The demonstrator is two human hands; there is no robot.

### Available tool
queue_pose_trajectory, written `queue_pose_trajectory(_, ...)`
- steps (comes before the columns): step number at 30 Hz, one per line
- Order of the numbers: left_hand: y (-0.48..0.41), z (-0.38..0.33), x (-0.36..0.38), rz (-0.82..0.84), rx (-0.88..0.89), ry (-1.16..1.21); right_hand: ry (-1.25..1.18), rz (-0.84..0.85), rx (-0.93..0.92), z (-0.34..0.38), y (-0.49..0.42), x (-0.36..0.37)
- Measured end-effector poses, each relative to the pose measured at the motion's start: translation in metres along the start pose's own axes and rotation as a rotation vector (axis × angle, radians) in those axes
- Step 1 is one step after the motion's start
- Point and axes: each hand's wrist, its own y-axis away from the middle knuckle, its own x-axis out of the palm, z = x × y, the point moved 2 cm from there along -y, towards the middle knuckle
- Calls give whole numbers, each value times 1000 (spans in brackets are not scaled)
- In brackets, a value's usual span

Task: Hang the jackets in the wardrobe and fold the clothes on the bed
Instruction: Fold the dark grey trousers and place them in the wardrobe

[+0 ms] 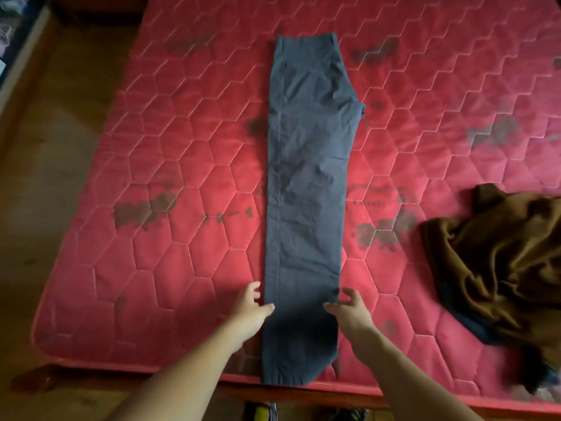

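Grey trousers (306,192) lie folded lengthwise on the mattress (151,253), hems at its near edge. Left hand (252,309) and right hand (349,312) flank them, fingers spread, gripping nothing, perhaps touching.

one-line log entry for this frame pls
trousers: flat on mattress; left hand: open, at left edge; right hand: open, at right edge; brown garment: crumpled

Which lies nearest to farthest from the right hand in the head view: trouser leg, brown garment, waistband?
1. Trouser leg, right beside the right hand, on its left.
2. Brown garment, crumpled on the mattress, off to the hand's right.
3. Waistband, farthest up the mattress, straight ahead.
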Motion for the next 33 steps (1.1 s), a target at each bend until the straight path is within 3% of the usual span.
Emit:
queue_pose_trajectory(6, 1, 8, 24, 72, -88, 234, -89, 44, -60, -18, -6, 12)
queue_pose_trajectory(9, 7, 13, 26, 21, -5, 157, -50, -5, -161, -25, 3, 15)
queue_pose_trajectory(12, 11, 19, 24, 84, 12, 114, -28, 78, -143, -32, 7, 16)
queue_pose_trajectory(14, 15, 21, 24, 137, -12, 57, 15, 117, -153, -36, 9, 16)
queue_pose_trajectory(19, 20, 33, 24, 162, -90, 8, 93, 32, -260, -46, 16, 13)
queue_pose_trajectory(27, 43, 52, 42, 230, -171, -30, 228, 138, -298, -69, 41, 2)
queue_pose_trajectory(33, 53, 38, 41, 118, -10, 96, 226, 161, -328, -71, 39, -6)
